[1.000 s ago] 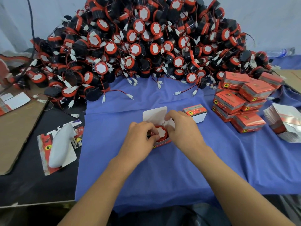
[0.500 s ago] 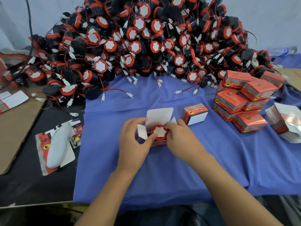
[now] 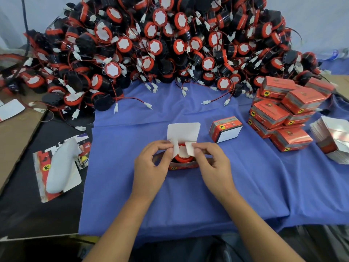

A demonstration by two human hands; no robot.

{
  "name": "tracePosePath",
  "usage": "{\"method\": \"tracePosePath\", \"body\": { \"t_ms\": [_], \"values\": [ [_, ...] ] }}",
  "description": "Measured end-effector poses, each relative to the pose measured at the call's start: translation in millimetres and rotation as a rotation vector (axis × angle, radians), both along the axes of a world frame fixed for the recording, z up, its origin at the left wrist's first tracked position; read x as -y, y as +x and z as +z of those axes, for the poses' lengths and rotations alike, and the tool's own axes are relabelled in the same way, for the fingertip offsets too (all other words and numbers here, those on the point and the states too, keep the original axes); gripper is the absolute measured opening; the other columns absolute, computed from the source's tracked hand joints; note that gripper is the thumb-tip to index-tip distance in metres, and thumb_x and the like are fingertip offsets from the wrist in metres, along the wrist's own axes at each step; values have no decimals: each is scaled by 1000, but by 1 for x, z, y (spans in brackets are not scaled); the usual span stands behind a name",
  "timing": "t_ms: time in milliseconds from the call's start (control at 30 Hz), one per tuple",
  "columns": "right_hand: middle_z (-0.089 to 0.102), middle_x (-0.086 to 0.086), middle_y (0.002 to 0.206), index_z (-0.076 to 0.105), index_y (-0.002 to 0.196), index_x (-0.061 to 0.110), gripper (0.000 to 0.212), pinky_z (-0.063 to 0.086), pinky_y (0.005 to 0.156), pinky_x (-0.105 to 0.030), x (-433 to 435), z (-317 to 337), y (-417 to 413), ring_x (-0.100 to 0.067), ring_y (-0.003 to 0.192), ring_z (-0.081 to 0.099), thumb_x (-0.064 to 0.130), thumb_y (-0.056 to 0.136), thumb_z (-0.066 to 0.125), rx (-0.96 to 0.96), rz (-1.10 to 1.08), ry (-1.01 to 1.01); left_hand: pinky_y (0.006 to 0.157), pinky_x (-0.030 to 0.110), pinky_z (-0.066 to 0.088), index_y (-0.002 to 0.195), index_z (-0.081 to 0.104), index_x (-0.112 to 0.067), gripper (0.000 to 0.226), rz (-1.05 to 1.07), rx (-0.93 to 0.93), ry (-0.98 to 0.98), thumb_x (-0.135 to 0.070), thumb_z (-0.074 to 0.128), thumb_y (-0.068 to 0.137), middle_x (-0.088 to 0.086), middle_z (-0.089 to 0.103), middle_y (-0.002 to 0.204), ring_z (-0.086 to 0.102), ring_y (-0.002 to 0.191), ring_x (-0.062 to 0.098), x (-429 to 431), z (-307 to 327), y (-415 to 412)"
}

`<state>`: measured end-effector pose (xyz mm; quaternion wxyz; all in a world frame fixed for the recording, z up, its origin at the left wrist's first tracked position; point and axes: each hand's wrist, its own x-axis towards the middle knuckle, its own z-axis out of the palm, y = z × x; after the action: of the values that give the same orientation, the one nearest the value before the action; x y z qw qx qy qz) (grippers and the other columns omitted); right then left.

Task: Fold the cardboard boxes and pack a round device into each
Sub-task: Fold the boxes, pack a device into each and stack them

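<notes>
Left hand [image 3: 151,163]: pinching the left side flap [image 3: 175,149] of the open cardboard box [image 3: 182,166]. Right hand [image 3: 213,163]: pinching the right side flap [image 3: 190,148]. Both flaps are leaning inward over the round device [image 3: 182,157], which is sitting inside the box. Lid flap [image 3: 184,132]: standing up behind. The box is resting on the blue cloth [image 3: 170,195]. Folded box [image 3: 225,129]: lying near, to the right, showing a white end. Stack of closed boxes [image 3: 283,114] and flat box blanks [image 3: 332,138]: lying farther right. Heap of devices [image 3: 160,44]: sprawling behind.
</notes>
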<state>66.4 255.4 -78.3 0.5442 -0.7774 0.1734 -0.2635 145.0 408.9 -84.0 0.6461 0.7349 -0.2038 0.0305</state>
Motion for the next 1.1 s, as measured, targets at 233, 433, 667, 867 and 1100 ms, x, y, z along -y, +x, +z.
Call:
{"method": "tracePosePath", "body": {
  "t_ms": [233,433,667,867,1100],
  "values": [
    [65,17,113,56,130,41,41,54,68,-19,-1,-3,2,-7,90,68,16,99,63,6,34,68,91,30,58,110,66,-26,31,2,0,-5,-3,75,90,-10,59,118,66,110,10,0,-1,0],
    [67,19,106,57,123,53,41,51,65,-14,0,-3,2,-8,82,66,18,102,57,-1,69,1,85,26,57,131,60,-43,48,-64,-15,32,-13,70,95,-20,67,118,67,104,12,-1,0,0],
    [63,21,128,64,113,33,27,49,71,-17,0,-5,-3,-8,87,64,20,91,55,-7,108,74,95,45,56,104,70,-28,20,-94,-18,73,-20,66,86,-17,67,123,61,124,14,-2,3,-2],
    [55,18,142,62,123,27,35,49,88,-15,2,-6,-7,-5,112,60,30,89,54,-28,166,100,100,29,47,107,61,-24,39,-182,43,189,-44,62,74,-22,57,133,53,124,12,-5,4,-8],
    [51,17,145,55,132,33,41,50,86,-16,6,-14,-6,-7,114,60,14,97,64,-83,160,-6,98,29,48,106,61,-25,35,-128,82,239,-31,72,73,-26,59,130,53,121,11,-1,2,-8]
  ]
}}
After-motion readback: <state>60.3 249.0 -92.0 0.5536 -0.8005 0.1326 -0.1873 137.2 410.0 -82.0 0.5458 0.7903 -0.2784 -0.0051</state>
